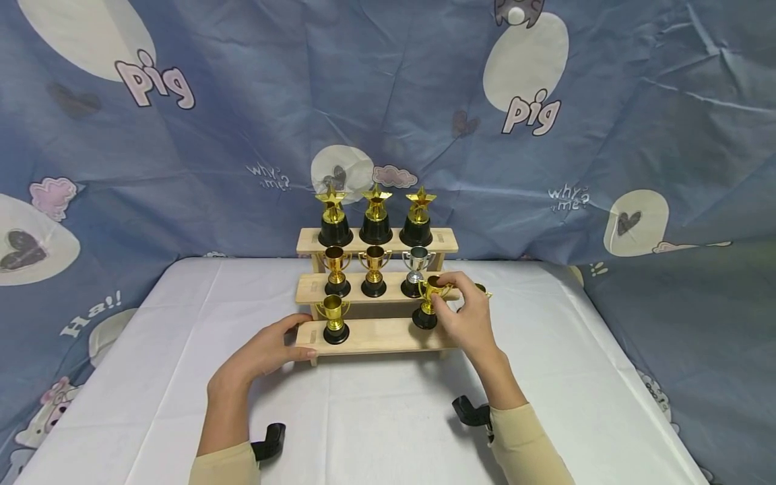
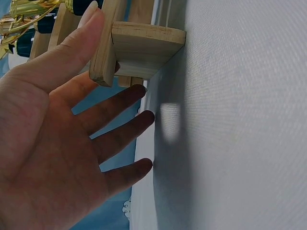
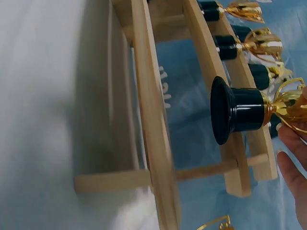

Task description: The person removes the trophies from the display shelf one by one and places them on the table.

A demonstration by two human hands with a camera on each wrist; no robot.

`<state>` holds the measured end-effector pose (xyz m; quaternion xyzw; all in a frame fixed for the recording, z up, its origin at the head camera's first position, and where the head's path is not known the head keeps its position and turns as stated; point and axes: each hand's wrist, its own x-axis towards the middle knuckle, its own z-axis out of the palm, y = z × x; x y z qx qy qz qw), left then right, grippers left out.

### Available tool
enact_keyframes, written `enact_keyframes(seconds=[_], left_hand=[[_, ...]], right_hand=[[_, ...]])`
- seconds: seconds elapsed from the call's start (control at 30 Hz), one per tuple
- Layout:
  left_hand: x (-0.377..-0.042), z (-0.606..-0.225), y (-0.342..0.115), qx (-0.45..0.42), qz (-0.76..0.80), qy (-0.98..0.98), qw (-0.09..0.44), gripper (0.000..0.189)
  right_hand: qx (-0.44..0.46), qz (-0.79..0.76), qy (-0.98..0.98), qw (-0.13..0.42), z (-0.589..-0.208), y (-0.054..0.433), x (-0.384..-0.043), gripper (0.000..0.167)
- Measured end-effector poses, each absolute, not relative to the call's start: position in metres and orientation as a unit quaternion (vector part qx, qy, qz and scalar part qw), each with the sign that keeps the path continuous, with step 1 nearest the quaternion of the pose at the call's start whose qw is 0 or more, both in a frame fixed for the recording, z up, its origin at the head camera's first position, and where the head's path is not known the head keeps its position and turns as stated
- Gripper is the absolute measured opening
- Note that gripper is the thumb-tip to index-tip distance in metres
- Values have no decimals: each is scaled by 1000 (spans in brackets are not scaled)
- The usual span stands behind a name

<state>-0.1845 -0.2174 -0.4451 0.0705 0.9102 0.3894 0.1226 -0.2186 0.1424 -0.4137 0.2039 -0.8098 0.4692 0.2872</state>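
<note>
A three-tier wooden display stand (image 1: 376, 337) holds small trophies. My right hand (image 1: 469, 316) pinches a gold trophy cup (image 1: 428, 296) by its upper part, over the right end of the bottom tier. In the right wrist view the black base of this trophy cup (image 3: 240, 109) hangs apart from the bottom board (image 3: 156, 120). At the bottom tier's left end, my left hand (image 1: 267, 347) holds the board between thumb and index finger; its other fingers are spread, as the left wrist view shows. A gold trophy cup (image 1: 335, 316) stands beside it on that tier.
Three gold star trophies (image 1: 376, 219) line the top tier. On the middle tier stand two gold cups (image 1: 374, 269) and a silver cup (image 1: 416, 269). Another gold cup (image 1: 481, 288) is partly hidden behind my right hand. A blue printed cloth (image 1: 242, 135) hangs behind the white table (image 1: 182, 377).
</note>
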Motion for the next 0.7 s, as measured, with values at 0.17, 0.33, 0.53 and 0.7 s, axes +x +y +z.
enact_keyframes(seconds=[0.17, 0.33, 0.53, 0.7], left_hand=[[-186, -446, -217, 67, 383, 913, 123, 77], [-187, -447, -218, 68, 381, 914, 122, 77], [-187, -447, -219, 67, 385, 912, 125, 79], [-186, -447, -219, 67, 389, 910, 124, 78]], right_hand=[[185, 487, -802, 292, -403, 150, -214, 20], [159, 506, -798, 287, -377, 150, -198, 19], [153, 500, -798, 302, -373, 158, -198, 19], [137, 495, -801, 306, -372, 165, -199, 18]])
